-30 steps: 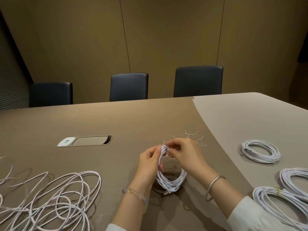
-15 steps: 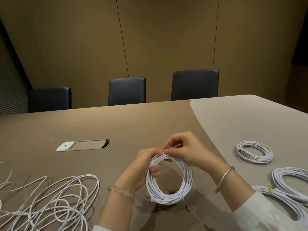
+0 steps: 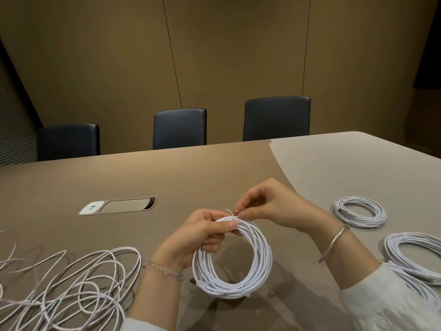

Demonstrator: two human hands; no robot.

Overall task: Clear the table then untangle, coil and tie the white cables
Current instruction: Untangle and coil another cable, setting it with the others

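A coiled white cable (image 3: 259,266) hangs upright above the table, held at its top. My left hand (image 3: 200,237) grips the top of the coil, thumb across the strands. My right hand (image 3: 269,206) pinches a thin twist tie (image 3: 232,212) that wraps the coil's top. Another tie binds the coil's bottom. A loose tangle of white cable (image 3: 71,290) lies on the table at the near left. Three tied coils lie at the right: one small (image 3: 359,211), one larger (image 3: 415,253), and one under my right sleeve (image 3: 420,290).
The brown table (image 3: 167,177) has a paler section at the right and a recessed socket panel (image 3: 118,205) left of centre. Three dark chairs (image 3: 180,127) stand along the far edge before a panelled wall.
The coil has turned from edge-on to face me as an open ring and come closer. My hands stay at its top, the right one working the tie. The loose ties on the table are now hidden.
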